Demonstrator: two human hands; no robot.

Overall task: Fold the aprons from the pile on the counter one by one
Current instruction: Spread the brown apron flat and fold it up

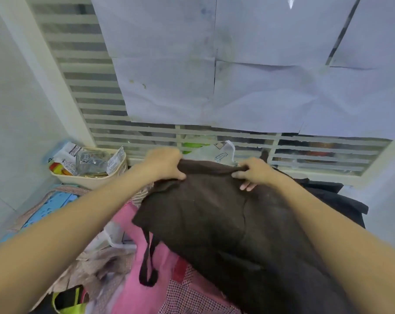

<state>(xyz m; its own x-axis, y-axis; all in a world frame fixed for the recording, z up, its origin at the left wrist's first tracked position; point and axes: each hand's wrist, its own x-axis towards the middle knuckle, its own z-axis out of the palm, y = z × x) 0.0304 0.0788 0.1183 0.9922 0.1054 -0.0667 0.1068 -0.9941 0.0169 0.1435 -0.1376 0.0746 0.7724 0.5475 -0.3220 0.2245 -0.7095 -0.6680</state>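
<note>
A dark brown apron (214,214) is stretched out in front of me over the pile on the counter. My left hand (167,164) grips its far edge on the left, and my right hand (255,173) pinches the same edge on the right. A black strap loop (147,268) hangs from its left side. Under it lie a pink apron (133,282) and a red checked cloth (192,288). A beige patterned cloth (101,261) lies to the left.
A beige basket (92,180) with packets stands at the back left by the wall. A blue item (56,209) lies beside it. Black fabric (341,200) sits at the right. A slatted window (146,132) covered with paper sheets rises right behind the counter.
</note>
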